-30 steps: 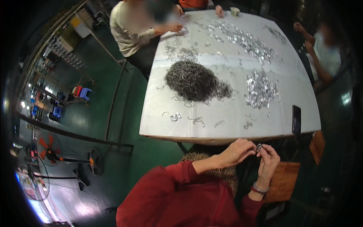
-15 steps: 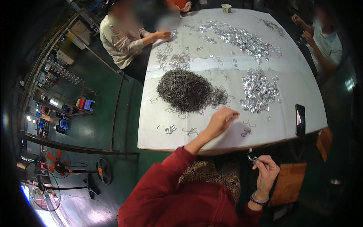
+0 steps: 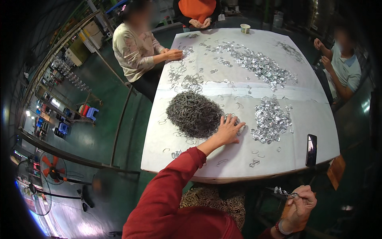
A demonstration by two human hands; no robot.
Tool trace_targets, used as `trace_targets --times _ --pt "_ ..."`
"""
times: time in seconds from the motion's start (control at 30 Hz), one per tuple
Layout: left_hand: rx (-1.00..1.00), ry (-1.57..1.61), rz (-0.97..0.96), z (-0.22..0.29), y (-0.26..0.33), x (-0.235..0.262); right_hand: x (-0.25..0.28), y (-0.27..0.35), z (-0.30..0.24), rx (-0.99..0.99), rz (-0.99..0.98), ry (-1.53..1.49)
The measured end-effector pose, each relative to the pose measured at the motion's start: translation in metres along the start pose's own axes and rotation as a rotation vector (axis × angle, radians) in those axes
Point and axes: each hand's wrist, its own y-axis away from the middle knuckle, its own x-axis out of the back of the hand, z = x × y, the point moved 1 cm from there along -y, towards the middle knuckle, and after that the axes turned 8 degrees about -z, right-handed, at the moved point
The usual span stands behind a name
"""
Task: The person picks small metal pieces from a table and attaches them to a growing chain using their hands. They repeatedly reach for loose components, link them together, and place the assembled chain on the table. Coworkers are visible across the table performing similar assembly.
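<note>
- Head view, left side: I am stretching my left hand (image 3: 229,129), fingers spread wide and palm down, across the white table (image 3: 191,159). It is resting at the right edge of the dark heap of wire clips (image 3: 194,114), covering a few loose shiny pieces, seemingly to gather them.
- Head view, right side: I am keeping my right hand (image 3: 301,202) below the table edge, fingers pinched narrowly around a small assembled metal clip (image 3: 285,192), apparently held clear for joining.
- Head view, surroundings: a pile of silver buckles (image 3: 271,119) is lying just beside my left hand; a dark phone (image 3: 311,149) is sitting near the table's right edge; other people are working along the far sides.
</note>
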Motion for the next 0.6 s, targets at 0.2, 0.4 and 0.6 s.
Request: trace_targets --times 0.2,0.4,0.6 --pt "-0.178 -0.103 0.212 -0.012 0.011 -0.008 -0.004 -0.006 0.002 -0.029 0.027 0.007" --pt "-0.283 -0.191 0.23 -0.013 0.006 -0.023 -0.008 -0.002 0.001 -0.028 0.006 -0.031" --pt "-0.255 -0.229 0.234 0.003 0.02 -0.027 -0.004 0.011 0.005 -0.027 0.009 -0.047"
